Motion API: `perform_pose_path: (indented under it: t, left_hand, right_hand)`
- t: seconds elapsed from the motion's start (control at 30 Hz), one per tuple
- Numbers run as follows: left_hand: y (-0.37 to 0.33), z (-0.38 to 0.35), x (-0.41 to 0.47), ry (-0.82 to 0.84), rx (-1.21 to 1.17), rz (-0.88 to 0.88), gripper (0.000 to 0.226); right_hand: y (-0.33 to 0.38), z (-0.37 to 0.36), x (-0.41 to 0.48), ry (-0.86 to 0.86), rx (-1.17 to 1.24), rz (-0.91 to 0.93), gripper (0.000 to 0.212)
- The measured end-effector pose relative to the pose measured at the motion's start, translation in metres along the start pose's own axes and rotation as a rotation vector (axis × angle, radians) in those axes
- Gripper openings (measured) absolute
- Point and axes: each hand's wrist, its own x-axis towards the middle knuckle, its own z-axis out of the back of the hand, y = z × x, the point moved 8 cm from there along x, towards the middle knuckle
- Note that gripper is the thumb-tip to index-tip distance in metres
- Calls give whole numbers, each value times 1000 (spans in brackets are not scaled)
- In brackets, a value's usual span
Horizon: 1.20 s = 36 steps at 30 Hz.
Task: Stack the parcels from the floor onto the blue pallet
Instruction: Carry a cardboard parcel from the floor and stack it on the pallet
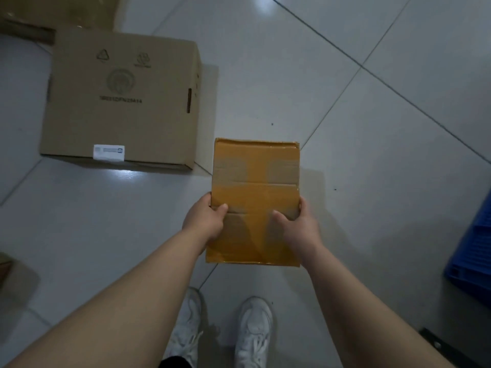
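Note:
A small parcel (256,181), wrapped in brown-orange tape, is held in front of me above the tiled floor. My left hand (206,221) grips its left edge with the thumb on top. My right hand (297,225) grips its right edge the same way. A large plain cardboard parcel (119,102) with printed symbols and a white label stands on the floor at the upper left. A corner of the blue pallet (473,258) shows at the right edge.
My two white shoes (252,333) stand on the grey tiles below the held parcel. More cardboard (26,30) lies at the top left and another piece (4,266) at the left edge. A dark object (438,343) sits at the lower right.

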Motion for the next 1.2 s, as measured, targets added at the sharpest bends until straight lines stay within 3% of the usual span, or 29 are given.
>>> perform_pose_path:
  t: [0.4, 0.67, 0.83, 1.03, 1.2]
  left_hand:
    - [-14, 209, -194, -281, -166, -35, 38]
    - [47, 337, -379, -507, -384, 3, 41]
    - [115, 389, -497, -620, -508, 60, 40]
    - [214, 419, -620, -790, -652, 154, 17]
    - [310, 442, -711, -932, -798, 211, 33]
  right_hand:
    - [187, -5, -202, 102, -151, 341, 70]
    - [286, -37, -404, 267, -346, 598, 73]
    - [307, -69, -536, 367, -500, 757, 71]
    - [299, -131, -687, 513, -701, 936, 67]
    - [275, -194, -811, 617, -812, 1068, 62]
